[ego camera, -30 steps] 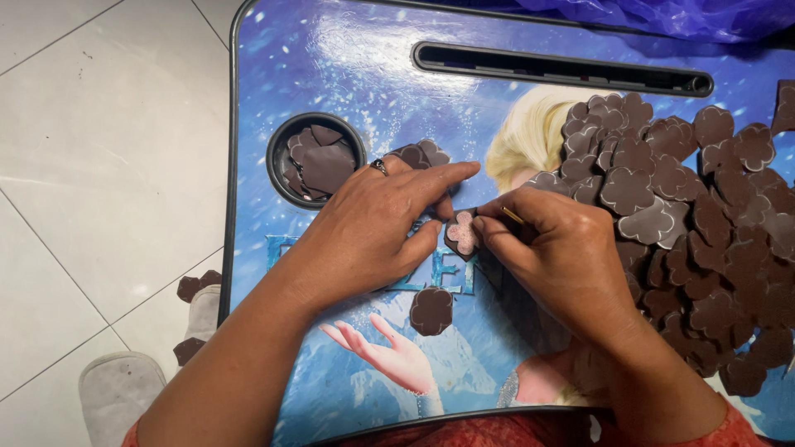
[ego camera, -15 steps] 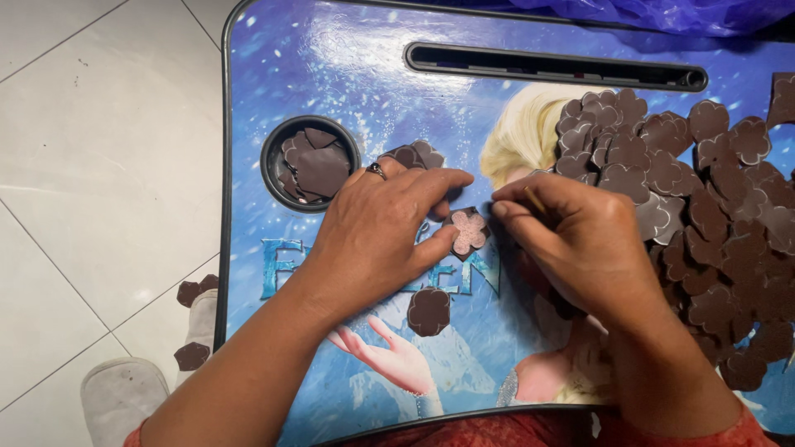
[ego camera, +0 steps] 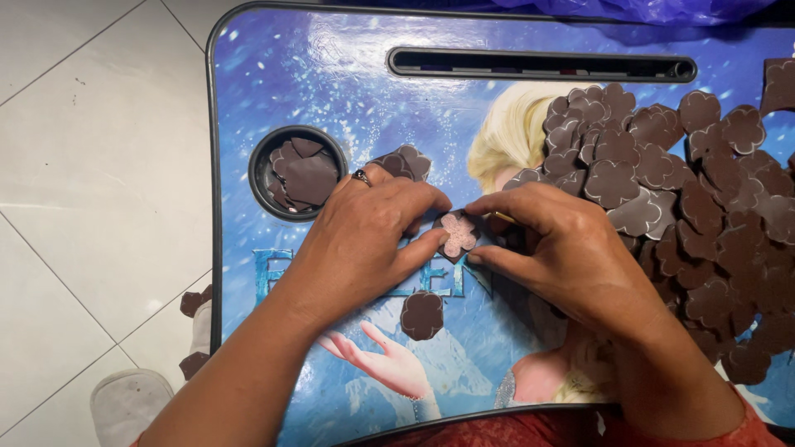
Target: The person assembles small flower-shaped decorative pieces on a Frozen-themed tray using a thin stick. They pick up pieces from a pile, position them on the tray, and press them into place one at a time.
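**Two hands pinched one small flower piece on a blue lap table**

Head view. The pink flower piece (ego camera: 458,233) was the landmark of this moment; it lay on a dark brown backing near the middle of the blue lap table (ego camera: 273,66). The left hand (ego camera: 373,236) came to it from the left side, and its thumb and forefinger closed on the left edge of the flower piece. The right hand (ego camera: 563,252) came from the right side, and its thumb and forefinger were pressed on the right edge of the same piece. So both hands were together, fingertips almost meeting around it. A dark ring (ego camera: 361,176) sat on one finger of the left hand, up and left of the flower piece.

Something thin and yellowish showed just right of the flower piece, under the right forefinger; it was perhaps a small tool, but the view was too poor to tell.

Below the flower piece, a single brown flower cutout (ego camera: 422,315) lay alone on the table, well apart from the fingers. Far right of the flower piece spread a big heap of brown cutouts (ego camera: 704,190), overlapping one another. Left and a little above the flower piece was the round cup holder (ego camera: 258,178), with some brown scraps inside. Above the flower piece, near the far edge, ran a long narrow slot (ego camera: 538,64). Left of the table was the pale tiled floor (ego camera: 83,165).
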